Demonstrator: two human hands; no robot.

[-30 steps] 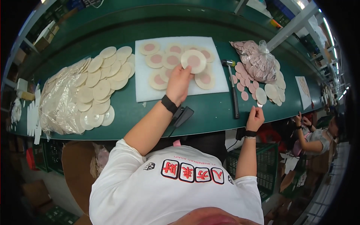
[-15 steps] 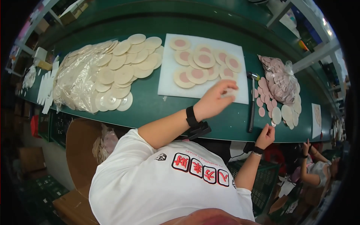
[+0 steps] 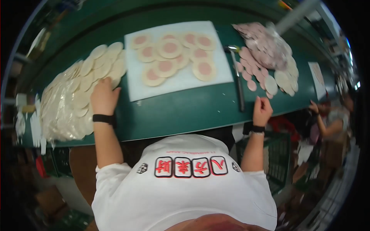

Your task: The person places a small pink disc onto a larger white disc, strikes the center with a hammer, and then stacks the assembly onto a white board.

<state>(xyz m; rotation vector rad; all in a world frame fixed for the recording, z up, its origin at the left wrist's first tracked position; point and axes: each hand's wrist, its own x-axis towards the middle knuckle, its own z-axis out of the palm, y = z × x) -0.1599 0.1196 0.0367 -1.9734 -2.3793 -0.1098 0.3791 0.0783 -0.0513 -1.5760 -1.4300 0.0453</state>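
Moderate, soft light falls on the green desk (image 3: pixel 165 115), where the white rectangular board (image 3: pixel 180 84) looks palest, while the surroundings sink into dimness toward the corners. Small cool-white lights (image 3: pixel 357 84) shine at the far right rim, and the clear, crinkled plastic bag (image 3: pixel 58 111) carries whitish glare. Blur softens the view, smearing the outlines of the flat round cream-coloured discs (image 3: pixel 80 100), and fisheye distortion bends the scene inside a black surround.

cream discs (image 3: pixel 81 98) heaped left, pink-centred discs (image 3: pixel 169 48) overlapping centrally, pink discs (image 3: pixel 251 66) right
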